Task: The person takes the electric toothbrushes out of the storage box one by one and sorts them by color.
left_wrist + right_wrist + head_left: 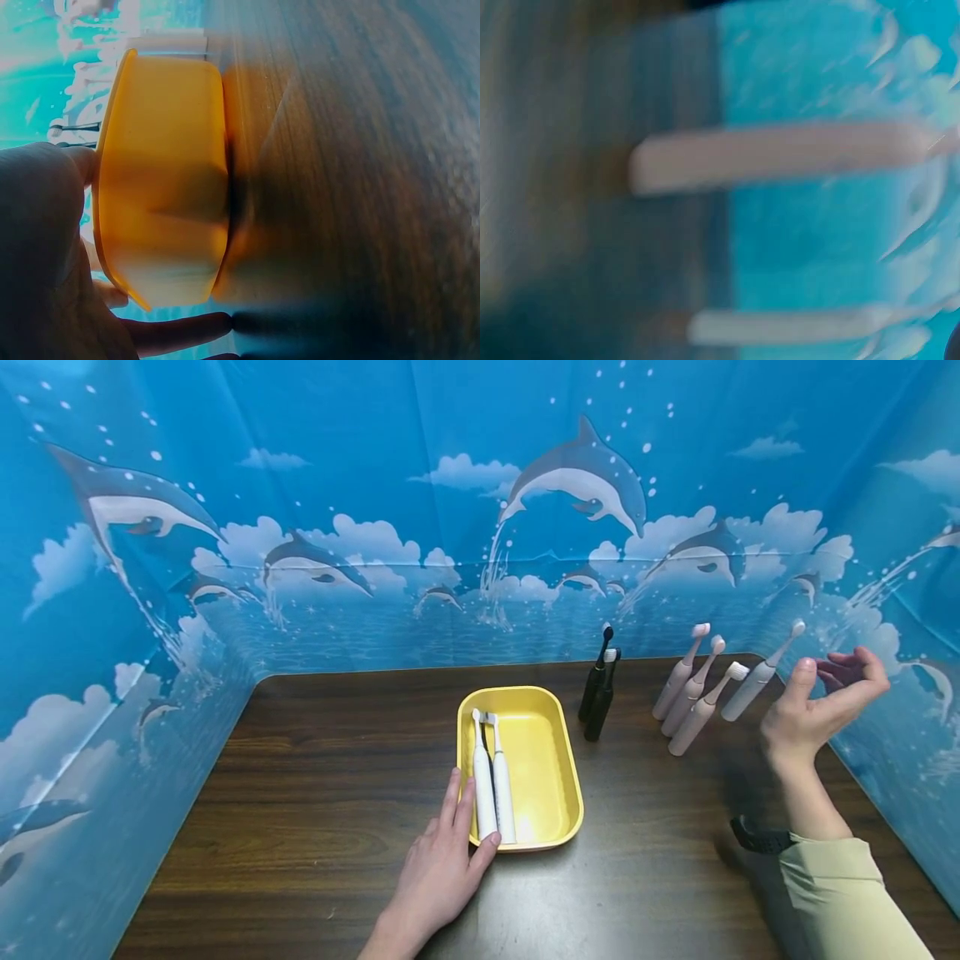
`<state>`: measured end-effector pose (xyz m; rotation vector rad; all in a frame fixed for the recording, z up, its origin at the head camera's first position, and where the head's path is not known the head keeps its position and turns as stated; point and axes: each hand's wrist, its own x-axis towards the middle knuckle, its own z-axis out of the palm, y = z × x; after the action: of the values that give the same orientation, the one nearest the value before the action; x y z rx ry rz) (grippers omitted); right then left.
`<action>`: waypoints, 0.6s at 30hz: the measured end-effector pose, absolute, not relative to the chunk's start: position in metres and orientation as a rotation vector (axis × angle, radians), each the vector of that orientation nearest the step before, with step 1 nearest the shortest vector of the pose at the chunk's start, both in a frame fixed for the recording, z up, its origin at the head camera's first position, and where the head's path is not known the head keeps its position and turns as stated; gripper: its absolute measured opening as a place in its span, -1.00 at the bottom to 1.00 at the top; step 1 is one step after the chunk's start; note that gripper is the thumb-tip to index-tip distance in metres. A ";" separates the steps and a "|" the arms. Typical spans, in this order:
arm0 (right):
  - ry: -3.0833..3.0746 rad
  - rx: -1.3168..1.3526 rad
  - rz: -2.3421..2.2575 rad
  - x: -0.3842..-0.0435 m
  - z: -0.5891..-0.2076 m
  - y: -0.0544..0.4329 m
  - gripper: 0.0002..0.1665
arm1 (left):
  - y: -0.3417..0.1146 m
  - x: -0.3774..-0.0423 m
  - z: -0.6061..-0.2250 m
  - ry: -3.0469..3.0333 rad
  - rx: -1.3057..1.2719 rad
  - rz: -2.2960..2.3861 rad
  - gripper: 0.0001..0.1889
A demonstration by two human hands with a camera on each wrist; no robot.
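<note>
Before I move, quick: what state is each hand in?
Left hand: open, touching the tray.
Right hand: open, fingers loosely curled, holding nothing.

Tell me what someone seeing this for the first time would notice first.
Probably the blue dolphin backdrop, rising behind and beside the dark table. Next, the bright yellow tray near the middle, with white toothbrushes lying along its left side and the left hand at its near left corner. Right of it stand two black toothbrushes and three pink toothbrushes, with the right hand raised farther right, holding nothing.
</note>
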<state>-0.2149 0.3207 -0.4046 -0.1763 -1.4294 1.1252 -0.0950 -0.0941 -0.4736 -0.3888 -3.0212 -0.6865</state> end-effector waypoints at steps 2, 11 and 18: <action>-1.374 -0.125 1.142 -0.209 -0.385 0.307 -0.35 | -0.094 -0.095 -0.474 -3.013 -0.391 -0.686 -0.20; -1.171 0.220 1.396 -0.200 -0.351 0.234 -0.60 | -0.094 -0.095 -0.474 -3.007 -0.392 -0.688 -0.21; -1.487 0.489 1.513 -0.189 -0.388 0.173 -0.54 | -0.094 -0.094 -0.474 -2.999 -0.395 -0.691 -0.21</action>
<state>-0.1895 0.1732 -0.3885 0.4892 -1.4869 1.5132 -0.0941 -0.0939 -0.4740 -0.3953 -2.9991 -0.6911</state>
